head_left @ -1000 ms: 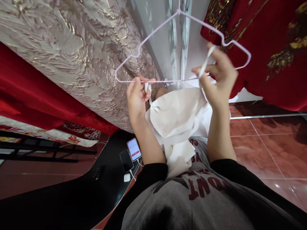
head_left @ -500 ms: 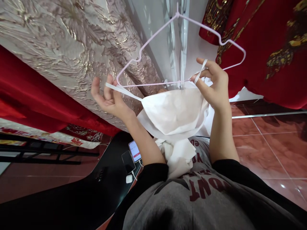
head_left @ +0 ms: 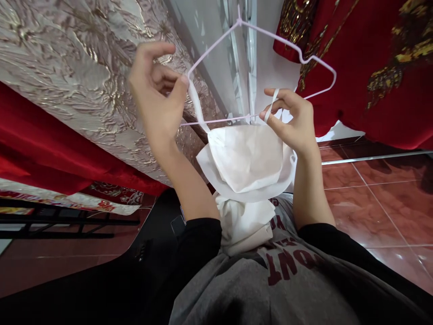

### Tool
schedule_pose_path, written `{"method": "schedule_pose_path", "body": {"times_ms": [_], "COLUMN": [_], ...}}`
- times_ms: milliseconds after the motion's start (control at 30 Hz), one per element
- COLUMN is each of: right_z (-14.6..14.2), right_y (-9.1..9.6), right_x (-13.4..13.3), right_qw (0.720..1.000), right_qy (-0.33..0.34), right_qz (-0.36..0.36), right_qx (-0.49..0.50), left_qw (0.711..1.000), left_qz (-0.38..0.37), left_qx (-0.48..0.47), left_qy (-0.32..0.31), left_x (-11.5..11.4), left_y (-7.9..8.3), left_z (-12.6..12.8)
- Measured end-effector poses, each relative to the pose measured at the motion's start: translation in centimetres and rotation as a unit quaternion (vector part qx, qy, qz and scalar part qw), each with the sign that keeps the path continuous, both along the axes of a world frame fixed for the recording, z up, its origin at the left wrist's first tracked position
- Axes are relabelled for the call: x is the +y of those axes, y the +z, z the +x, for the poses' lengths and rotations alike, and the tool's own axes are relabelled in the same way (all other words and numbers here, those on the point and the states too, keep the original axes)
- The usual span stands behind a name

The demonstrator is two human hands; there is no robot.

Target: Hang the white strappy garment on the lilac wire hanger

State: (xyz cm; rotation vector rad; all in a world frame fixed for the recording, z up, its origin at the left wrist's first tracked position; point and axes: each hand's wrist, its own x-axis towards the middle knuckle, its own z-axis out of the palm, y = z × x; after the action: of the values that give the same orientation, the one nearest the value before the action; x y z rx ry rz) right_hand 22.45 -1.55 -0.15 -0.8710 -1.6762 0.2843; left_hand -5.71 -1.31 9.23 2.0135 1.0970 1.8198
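Note:
A pale pink clothes hanger hangs in front of me. Below its bottom bar droops a white garment with thin straps, its lower part bunched against my shirt. My left hand pinches one white strap at the hanger's left notch, so the strap runs down to the garment's corner. The other white strap loops over the fingers of my right hand. That hand's thumb and fingers close by the bottom bar, holding the strap. The hanger's left end is hidden behind my left hand.
Shiny embossed fabric and red cloth hang at the left. A red garment with gold decoration hangs at the right. Beside me on the left is a black surface with a partly covered phone. Red tiles cover the floor.
My left hand has risen and turned inward, carrying its strap up to the hanger's left notch. My right hand keeps its strap in nearly the same place.

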Motion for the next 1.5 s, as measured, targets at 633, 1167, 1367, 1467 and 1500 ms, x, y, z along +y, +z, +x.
{"method": "schedule_pose_path", "body": {"times_ms": [633, 1167, 1367, 1467, 1500], "right_z": [1.6, 7.4, 7.8, 7.3, 7.0], "right_y": [-0.6, 3.5, 3.6, 4.3, 4.9], "right_x": [1.2, 4.0, 2.6, 1.7, 1.6], "right_qw": [0.973, 0.981, 0.954, 0.965, 0.972], "right_qy": [-0.129, -0.119, -0.18, -0.161, -0.154], "right_qz": [0.092, -0.046, -0.17, -0.16, -0.138], "right_qx": [0.167, 0.146, 0.167, 0.134, 0.114], "left_qw": [0.883, 0.894, 0.893, 0.889, 0.888], "left_qz": [-0.059, -0.046, -0.054, -0.064, -0.068], "left_qx": [-0.464, -0.445, -0.447, -0.454, -0.455], "left_qy": [0.038, 0.009, -0.004, -0.005, -0.006], "left_x": [0.3, 0.3, 0.5, 0.5, 0.4], "left_y": [-8.1, -8.7, -8.9, -8.8, -8.7], "left_z": [4.1, 2.9, 2.8, 2.8, 2.8]}}
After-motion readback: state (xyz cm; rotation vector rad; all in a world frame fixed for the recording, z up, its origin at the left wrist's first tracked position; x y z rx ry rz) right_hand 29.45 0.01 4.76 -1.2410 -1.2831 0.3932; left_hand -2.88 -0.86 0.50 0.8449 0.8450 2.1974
